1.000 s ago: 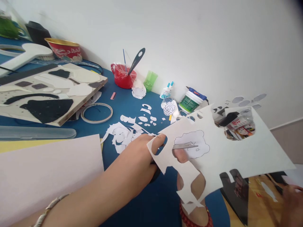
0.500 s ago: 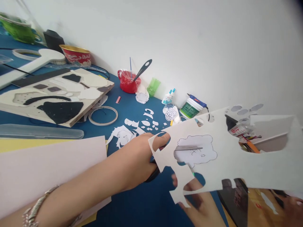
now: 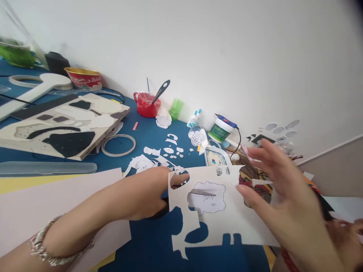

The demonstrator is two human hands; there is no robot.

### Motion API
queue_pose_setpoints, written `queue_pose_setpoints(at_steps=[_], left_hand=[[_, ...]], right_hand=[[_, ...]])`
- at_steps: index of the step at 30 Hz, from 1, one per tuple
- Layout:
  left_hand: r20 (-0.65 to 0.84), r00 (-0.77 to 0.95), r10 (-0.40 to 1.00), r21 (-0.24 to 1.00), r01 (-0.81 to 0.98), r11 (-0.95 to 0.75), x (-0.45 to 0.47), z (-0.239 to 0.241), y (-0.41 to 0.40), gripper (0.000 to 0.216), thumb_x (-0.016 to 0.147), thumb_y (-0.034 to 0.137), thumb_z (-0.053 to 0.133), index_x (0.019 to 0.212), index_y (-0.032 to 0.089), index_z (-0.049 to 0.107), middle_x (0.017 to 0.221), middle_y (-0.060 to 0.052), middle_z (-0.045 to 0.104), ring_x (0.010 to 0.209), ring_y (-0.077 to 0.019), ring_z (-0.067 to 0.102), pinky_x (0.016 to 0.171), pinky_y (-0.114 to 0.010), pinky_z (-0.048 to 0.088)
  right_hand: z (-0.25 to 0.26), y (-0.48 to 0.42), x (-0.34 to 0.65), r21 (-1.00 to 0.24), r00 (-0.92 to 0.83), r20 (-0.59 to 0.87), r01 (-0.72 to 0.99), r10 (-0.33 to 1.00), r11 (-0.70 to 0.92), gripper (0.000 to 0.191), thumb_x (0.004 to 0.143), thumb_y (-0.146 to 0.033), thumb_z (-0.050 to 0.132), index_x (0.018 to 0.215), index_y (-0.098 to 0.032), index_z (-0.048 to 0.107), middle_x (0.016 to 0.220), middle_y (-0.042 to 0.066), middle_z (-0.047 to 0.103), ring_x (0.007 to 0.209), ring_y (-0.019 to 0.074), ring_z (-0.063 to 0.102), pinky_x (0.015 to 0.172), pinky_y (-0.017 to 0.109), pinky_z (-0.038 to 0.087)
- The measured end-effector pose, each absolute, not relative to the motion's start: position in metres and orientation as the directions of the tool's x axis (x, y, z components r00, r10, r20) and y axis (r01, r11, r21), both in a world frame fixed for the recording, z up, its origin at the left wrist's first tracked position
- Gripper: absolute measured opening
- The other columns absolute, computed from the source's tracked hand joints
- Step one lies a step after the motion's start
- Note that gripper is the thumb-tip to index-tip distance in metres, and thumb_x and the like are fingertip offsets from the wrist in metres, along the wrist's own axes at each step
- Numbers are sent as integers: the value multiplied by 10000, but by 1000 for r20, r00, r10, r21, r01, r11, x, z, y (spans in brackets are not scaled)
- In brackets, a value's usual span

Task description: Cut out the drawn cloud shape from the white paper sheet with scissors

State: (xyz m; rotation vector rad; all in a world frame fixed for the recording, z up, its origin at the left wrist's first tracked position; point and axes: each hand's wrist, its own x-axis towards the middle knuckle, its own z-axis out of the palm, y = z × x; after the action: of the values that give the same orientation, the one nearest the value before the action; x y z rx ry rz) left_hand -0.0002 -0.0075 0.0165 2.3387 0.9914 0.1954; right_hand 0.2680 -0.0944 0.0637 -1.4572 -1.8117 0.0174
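My left hand [image 3: 150, 190], with a bracelet at the wrist, is closed around the dark handle of a pair of scissors [image 3: 202, 192]. One blade lies over a bear-shaped outline drawing [image 3: 214, 204] on a white sheet of paper [image 3: 246, 228]; the other blade is hidden. Several shapes are cut out of this sheet, and its left edge rests against my left hand. Over the sheet's right part is my right hand [image 3: 292, 196], fingers apart, holding nothing. Whether its thumb touches the paper I cannot tell.
White paper scraps [image 3: 141, 162] lie behind my left hand. A tape roll [image 3: 118, 155], red cup [image 3: 147, 109], glue bottles [image 3: 194, 119] and green-labelled tub [image 3: 219, 130] stand farther back. A board of cut pieces [image 3: 93, 145] is at left. Another person's hand [image 3: 357, 228] shows at right.
My right hand has come up from under the sheet to its right side, its fingers spreading. The sheet and scissors have shifted left and slightly down in view.
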Motion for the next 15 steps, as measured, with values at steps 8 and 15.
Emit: queue_pose_setpoints(at_steps=[8,15], left_hand=[[-100,698,709,489,655,-576,0,19,-5,558,646,91,539,1149,325,602,981,-78,668,840,-279,650,567,-293,458],[-43,704,709,470,641,-607,2,15,-5,526,618,48,551,1069,301,646,887,-62,691,753,-247,654,513,-258,431]], right_hand=[[35,-44,271,-927,-96,17,371,995,52,750,794,-397,773,1412,-287,363,1243,101,594,995,218,640,821,347,570],[26,-42,261,-959,-271,-214,241,939,-149,328,776,-426,785,987,-184,717,988,84,710,932,248,671,861,353,546]])
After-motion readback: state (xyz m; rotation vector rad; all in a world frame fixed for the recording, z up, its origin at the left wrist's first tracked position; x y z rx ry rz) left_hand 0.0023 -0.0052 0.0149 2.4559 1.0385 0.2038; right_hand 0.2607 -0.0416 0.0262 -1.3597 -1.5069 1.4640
